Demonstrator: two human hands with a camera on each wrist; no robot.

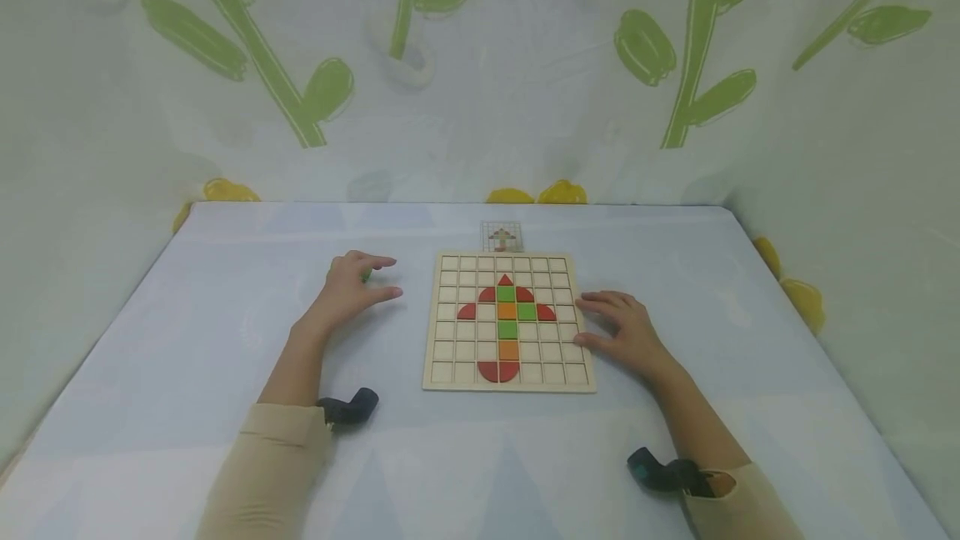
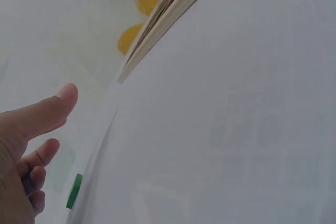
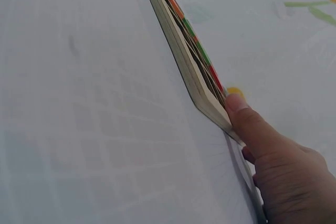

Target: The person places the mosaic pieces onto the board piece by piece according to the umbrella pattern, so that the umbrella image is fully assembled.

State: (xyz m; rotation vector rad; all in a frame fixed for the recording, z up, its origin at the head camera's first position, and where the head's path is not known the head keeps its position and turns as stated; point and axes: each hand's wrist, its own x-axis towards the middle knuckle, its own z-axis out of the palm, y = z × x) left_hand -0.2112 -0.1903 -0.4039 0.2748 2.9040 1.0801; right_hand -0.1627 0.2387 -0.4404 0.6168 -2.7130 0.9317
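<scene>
A wooden grid board (image 1: 465, 352) lies flat on the table, bearing red, green and orange tiles in an arrow-topped, hooked pattern. Left of it, my left hand (image 1: 347, 290) hovers with thumb and index finger spread apart. A green piece (image 2: 74, 191) lies by that hand's lower fingers in the left wrist view, apart from them; the head view shows only a bit of green past the fingers. On the other side, my right hand (image 1: 628, 330) touches the board's right edge with thumb and fingertips. The right wrist view has its thumb (image 3: 239, 103) against the board's edge.
Behind the board's far edge lies a small card (image 1: 502, 236) printed with a similar pattern on a grid. The table (image 1: 420, 457) has a pale cloth and meets a leaf-patterned backdrop (image 1: 517, 107). Dark bands (image 1: 352, 408) circle both wrists.
</scene>
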